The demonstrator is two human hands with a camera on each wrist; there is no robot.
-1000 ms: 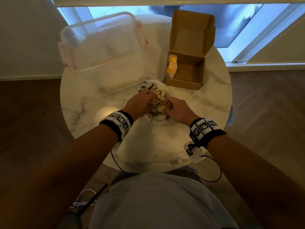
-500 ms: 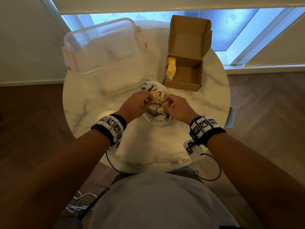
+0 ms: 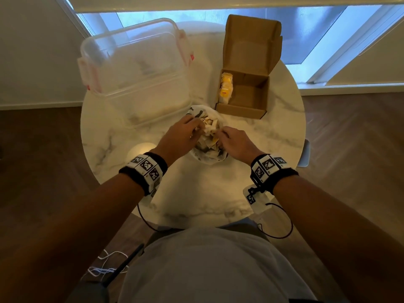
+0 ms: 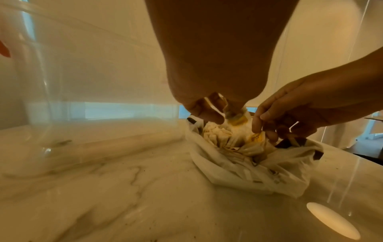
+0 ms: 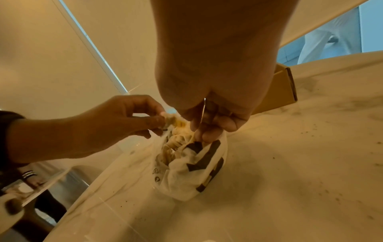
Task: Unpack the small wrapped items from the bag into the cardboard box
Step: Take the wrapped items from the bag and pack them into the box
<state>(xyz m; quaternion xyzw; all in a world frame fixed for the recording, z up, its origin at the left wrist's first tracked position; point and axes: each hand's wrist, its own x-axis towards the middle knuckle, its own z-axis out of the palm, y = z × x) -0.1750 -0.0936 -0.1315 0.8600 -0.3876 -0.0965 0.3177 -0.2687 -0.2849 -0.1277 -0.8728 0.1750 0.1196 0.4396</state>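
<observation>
- The round marble table (image 3: 273,136) fills the middle of the head view, and everything sits on it.
- At its far left stands the clear plastic tub (image 3: 135,68) with red clips, just beyond the bag.
- At the far right is the cardboard box (image 3: 244,92), lid flap standing up, with a few yellow wrapped items (image 3: 226,88) lined against its left inner wall; the rest of its floor is bare.
- The bag (image 4: 244,170), white plastic with dark print, slumps open in the table's centre, just in front of the box and touching neither it nor the tub as far as the head view shows; it is stuffed with pale wrapped items (image 4: 217,135).
- The left hand (image 3: 181,136) is over the bag's left side, thumb and fingers closed in a pinch on one wrapped item (image 4: 236,118) with a yellow patch, held just above the pile.
- The right hand (image 3: 234,141) is at the bag's right side, fingers curled down and pinching the bag's edge (image 5: 204,139); whether it also holds an item cannot be told.
- A black band (image 3: 144,169) with printed markers wraps each wrist.
</observation>
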